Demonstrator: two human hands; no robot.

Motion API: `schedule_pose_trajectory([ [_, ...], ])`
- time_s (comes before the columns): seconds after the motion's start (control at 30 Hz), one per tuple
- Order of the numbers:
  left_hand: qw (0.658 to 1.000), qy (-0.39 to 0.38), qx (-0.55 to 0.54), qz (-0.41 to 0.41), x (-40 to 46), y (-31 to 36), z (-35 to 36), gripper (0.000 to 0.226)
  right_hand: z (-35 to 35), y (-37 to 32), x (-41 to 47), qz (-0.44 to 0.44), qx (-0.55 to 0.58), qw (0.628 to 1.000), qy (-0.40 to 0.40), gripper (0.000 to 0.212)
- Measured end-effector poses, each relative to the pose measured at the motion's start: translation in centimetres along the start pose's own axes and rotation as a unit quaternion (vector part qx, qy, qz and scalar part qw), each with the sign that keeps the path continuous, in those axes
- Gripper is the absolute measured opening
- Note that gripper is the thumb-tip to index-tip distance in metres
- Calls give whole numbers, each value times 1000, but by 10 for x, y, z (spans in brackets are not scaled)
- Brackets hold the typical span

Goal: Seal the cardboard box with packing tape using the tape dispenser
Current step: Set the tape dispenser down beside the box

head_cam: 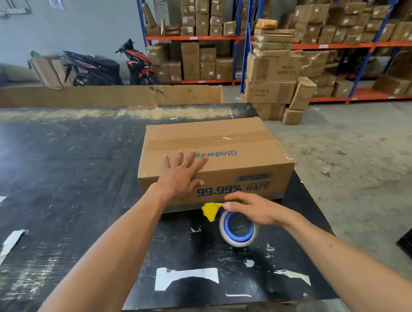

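A closed brown cardboard box (235, 139) with blue print lies on the black table (54, 166), a strip of clear tape running along its top seam. My left hand (182, 174) rests flat on the box's near top edge, fingers spread. My right hand (252, 209) grips the tape dispenser (237, 229), a yellow cutter with a blue-cored roll of clear tape, held just in front of the box's near side, low by the table top.
Torn bits of white tape stick to the table near its front edge. A large flattened carton (98, 96) stands along the table's far side. Stacked boxes (273, 83) and shelving (338, 46) fill the back right, and two motorbikes (111, 67) stand at the wall.
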State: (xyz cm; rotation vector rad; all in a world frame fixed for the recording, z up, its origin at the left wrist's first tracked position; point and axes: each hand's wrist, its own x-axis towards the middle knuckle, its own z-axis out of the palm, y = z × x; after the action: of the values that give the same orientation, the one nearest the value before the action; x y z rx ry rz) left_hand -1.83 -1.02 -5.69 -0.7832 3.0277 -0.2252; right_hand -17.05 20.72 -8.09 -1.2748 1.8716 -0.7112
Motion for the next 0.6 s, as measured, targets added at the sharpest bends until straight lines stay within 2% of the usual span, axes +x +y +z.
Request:
schedule_pose_trajectory([
  [0.07, 1000, 1, 0, 1, -1, 0, 1, 73, 15, 3, 7, 29, 14, 999, -4, 65],
  [0.2, 1000, 4, -8, 5, 0, -1, 0, 73, 34, -1, 11, 25, 17, 999, -34, 44],
  [0.27, 1000, 7, -9, 6, 0, -1, 1, 72, 37, 2, 15, 13, -16, 999, -28, 42],
  [0.43, 1000, 11, -11, 8, -1, -1, 1, 72, 44, 23, 27, 19, -58, 998, 14, 67],
  [0.5, 1000, 14, -7, 6, -1, 0, 2, 72, 45, 25, 25, 20, -73, 996, 49, 58],
  [0.6, 1000, 9, -5, 4, 0, -2, 2, 72, 48, 23, 20, 21, -60, 996, 70, 34],
])
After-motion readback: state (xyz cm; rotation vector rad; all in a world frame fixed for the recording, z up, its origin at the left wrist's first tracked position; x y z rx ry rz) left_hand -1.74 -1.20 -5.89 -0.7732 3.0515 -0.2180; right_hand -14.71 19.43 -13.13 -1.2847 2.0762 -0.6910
